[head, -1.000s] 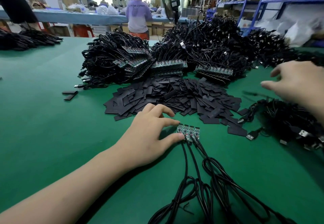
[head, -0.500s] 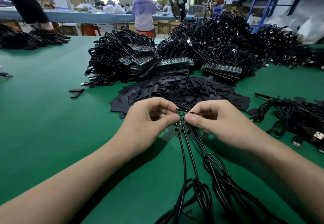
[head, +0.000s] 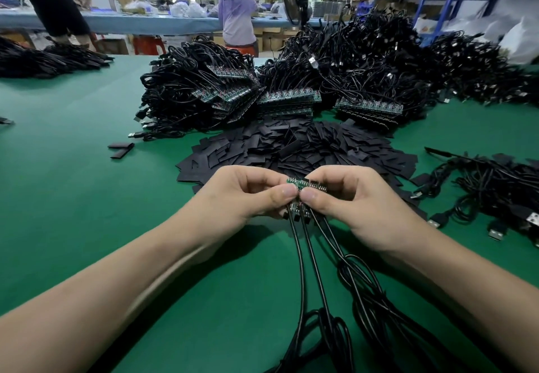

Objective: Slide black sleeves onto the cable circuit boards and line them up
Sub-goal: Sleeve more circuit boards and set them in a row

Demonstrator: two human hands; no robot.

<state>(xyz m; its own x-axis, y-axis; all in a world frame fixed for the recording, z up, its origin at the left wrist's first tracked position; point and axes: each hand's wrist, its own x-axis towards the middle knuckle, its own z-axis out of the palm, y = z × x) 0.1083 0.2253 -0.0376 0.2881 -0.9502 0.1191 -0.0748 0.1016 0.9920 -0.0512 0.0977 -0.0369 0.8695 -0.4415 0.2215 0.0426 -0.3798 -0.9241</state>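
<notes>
Circuit boards [head: 303, 185] upright between hands, cables [head: 309, 244] down

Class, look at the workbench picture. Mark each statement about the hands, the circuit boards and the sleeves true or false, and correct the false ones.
1. Both hands pinch the same small bunch of circuit boards. True: left hand and right hand meet on it.
2. The boards held already wear black sleeves. False: their green faces are bare.
3. The loose black sleeves lie in a pile beyond the hands. True.
4. The cables from the held boards run away from the person. False: they trail toward the person.
5. The table is red. False: green.
</notes>
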